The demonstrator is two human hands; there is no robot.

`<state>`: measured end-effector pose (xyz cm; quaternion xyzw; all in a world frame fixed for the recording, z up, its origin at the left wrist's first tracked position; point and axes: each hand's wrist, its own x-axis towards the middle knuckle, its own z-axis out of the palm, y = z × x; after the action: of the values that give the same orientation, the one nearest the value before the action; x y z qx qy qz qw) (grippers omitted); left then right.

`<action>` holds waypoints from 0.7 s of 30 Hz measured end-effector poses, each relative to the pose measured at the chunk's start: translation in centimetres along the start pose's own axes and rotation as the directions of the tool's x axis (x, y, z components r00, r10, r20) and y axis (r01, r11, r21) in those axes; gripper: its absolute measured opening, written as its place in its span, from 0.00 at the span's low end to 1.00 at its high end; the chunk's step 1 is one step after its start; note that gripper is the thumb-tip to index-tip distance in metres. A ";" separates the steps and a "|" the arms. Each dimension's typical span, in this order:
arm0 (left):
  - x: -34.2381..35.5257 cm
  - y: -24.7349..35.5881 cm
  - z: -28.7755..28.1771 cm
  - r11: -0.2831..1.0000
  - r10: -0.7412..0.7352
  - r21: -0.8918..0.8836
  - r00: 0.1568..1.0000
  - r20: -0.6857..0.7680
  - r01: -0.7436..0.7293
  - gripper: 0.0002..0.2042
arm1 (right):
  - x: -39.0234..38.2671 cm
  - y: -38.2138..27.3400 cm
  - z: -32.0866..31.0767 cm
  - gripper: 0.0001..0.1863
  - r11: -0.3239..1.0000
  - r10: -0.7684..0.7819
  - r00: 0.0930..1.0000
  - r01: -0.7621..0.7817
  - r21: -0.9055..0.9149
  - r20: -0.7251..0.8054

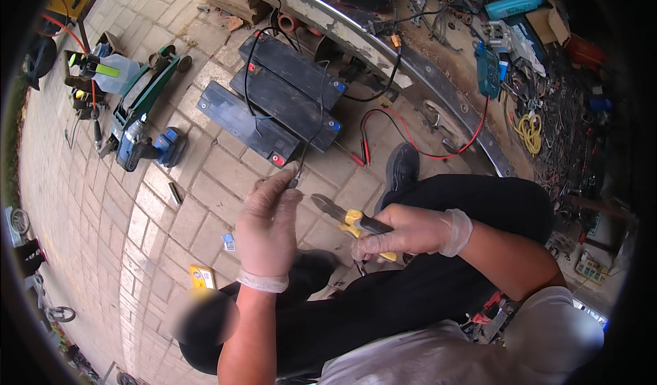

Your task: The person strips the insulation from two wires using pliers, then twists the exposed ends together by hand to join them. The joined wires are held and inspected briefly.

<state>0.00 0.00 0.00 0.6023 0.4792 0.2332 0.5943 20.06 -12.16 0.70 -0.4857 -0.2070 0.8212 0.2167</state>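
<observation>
Both hands wear thin translucent gloves. My left hand (269, 221) pinches the end of a thin dark wire (309, 140), which runs up over the batteries. In my right hand (410, 231) is a pair of pliers (356, 221) with yellow and black handles, its jaws pointing toward my left hand but apart from it. Just beyond the left fingertips lie three long black batteries side by side: a near one (243, 121), a middle one (287, 99) and a far one (294, 70). Their ends carry red and blue terminals, and a black cable (248, 77) loops across them.
A teal multimeter (486, 70) rests on the cluttered bench (438, 63); its red and black probes (365, 154) lie on the paving. Leftward are a blue cordless driver (131, 144), a blue battery pack (170, 145), a spray bottle (116, 73) and a yellow packet (201, 276).
</observation>
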 end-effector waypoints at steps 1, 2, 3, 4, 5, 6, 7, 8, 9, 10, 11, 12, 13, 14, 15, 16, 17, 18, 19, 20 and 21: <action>0.2 0.6 -0.2 0.988 -0.102 -0.121 0.995 -0.015 0.100 0.13 | 0.8 0.9 -0.9 0.25 0.940 0.116 0.992 -0.128 -0.318 -0.057; 0.4 1.1 -0.3 0.951 -0.205 -0.243 0.979 -0.020 0.194 0.12 | 1.9 2.0 -1.5 0.25 0.789 0.182 0.977 -0.215 -0.576 -0.115; 0.6 1.5 -0.4 0.958 -0.213 -0.201 0.977 -0.026 0.203 0.12 | 3.6 3.4 -1.1 0.23 0.547 0.097 0.972 -0.232 -0.804 -0.215; 0.8 1.9 -0.5 0.943 -0.233 -0.245 0.973 0.000 0.226 0.13 | 4.5 5.0 -1.0 0.22 0.440 -0.047 0.966 -0.210 -0.873 -0.256; 0.9 2.2 -0.5 0.925 -0.251 -0.288 0.967 0.030 0.249 0.13 | 5.3 6.6 -1.2 0.22 0.320 -0.204 0.944 -0.186 -0.929 -0.259; 1.0 2.5 -0.5 0.899 -0.276 -0.337 0.960 0.057 0.278 0.14 | 6.1 8.1 -1.6 0.21 0.202 -0.287 0.920 -0.213 -0.956 -0.266; 0.9 2.7 -0.7 0.914 -0.289 -0.281 0.956 0.054 0.292 0.14 | 7.9 9.0 -2.8 0.21 0.237 -0.341 0.882 -0.255 -0.937 -0.326; 0.9 2.6 -0.7 0.913 -0.269 -0.302 0.961 0.060 0.275 0.14 | 9.9 9.1 -5.2 0.21 0.257 -0.361 0.843 -0.321 -0.912 -0.398; 0.8 2.6 -0.7 0.907 -0.269 -0.321 0.961 0.058 0.273 0.13 | 12.1 8.9 -7.8 0.19 0.315 -0.408 0.770 -0.385 -0.867 -0.490; 0.6 2.6 -0.8 0.895 -0.289 -0.338 0.956 0.054 0.290 0.13 | 14.4 8.7 -10.0 0.17 0.361 -0.478 0.677 -0.429 -0.828 -0.560; 0.4 2.6 -0.6 0.895 -0.301 -0.345 0.954 0.000 0.282 0.10 | 16.5 8.4 -12.0 0.14 0.373 -0.426 0.659 -0.497 -0.784 -0.620; 0.3 2.4 -0.9 0.895 -0.275 -0.368 0.961 -0.005 0.254 0.11 | 18.5 8.4 -13.6 0.12 0.377 -0.340 0.627 -0.592 -0.713 -0.701; 0.0 2.2 -1.2 0.881 -0.295 -0.388 0.955 -0.007 0.270 0.11 | 19.7 9.2 -14.6 0.12 0.358 -0.361 0.622 -0.596 -0.719 -0.695; -0.1 1.9 -1.5 0.870 -0.301 -0.415 0.954 -0.016 0.267 0.11 | 20.9 9.7 -15.5 0.11 0.340 -0.355 0.615 -0.617 -0.710 -0.705; -0.3 1.6 -1.7 0.851 -0.333 -0.440 0.943 -0.028 0.287 0.12 | 22.0 10.1 -16.1 0.11 0.323 -0.333 0.605 -0.647 -0.690 -0.723; -0.4 1.2 -2.0 0.824 -0.345 -0.484 0.939 -0.016 0.294 0.12 | 22.8 10.6 -16.3 0.11 0.338 -0.322 0.608 -0.642 -0.688 -0.726; -0.6 0.9 -2.1 0.793 -0.355 -0.528 0.935 0.003 0.303 0.12 | 23.0 11.1 -16.4 0.11 0.352 -0.293 0.603 -0.653 -0.670 -0.742; -0.7 0.8 -2.2 0.751 -0.370 -0.581 0.929 0.021 0.313 0.12 | 23.0 10.9 -16.7 0.11 0.359 -0.272 0.593 -0.669 -0.651 -0.758; -0.7 0.7 -2.2 0.733 -0.399 -0.585 0.916 0.046 0.348 0.12 | 22.9 10.6 -16.7 0.11 0.300 -0.267 0.628 -0.666 -0.683 -0.730; -0.7 0.7 -2.3 0.712 -0.390 -0.607 0.918 0.077 0.353 0.12 | 22.4 10.1 -16.7 0.12 0.314 -0.260 0.635 -0.657 -0.686 -0.727; -0.7 0.8 -2.3 0.684 -0.406 -0.622 0.907 0.109 0.381 0.12 | 21.9 9.4 -16.4 0.12 0.326 -0.247 0.644 -0.649 -0.688 -0.724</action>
<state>-2.02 0.64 1.35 0.2464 0.5019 0.2580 0.7879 23.65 -5.54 -27.27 -0.8230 -0.4546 0.3042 -0.1534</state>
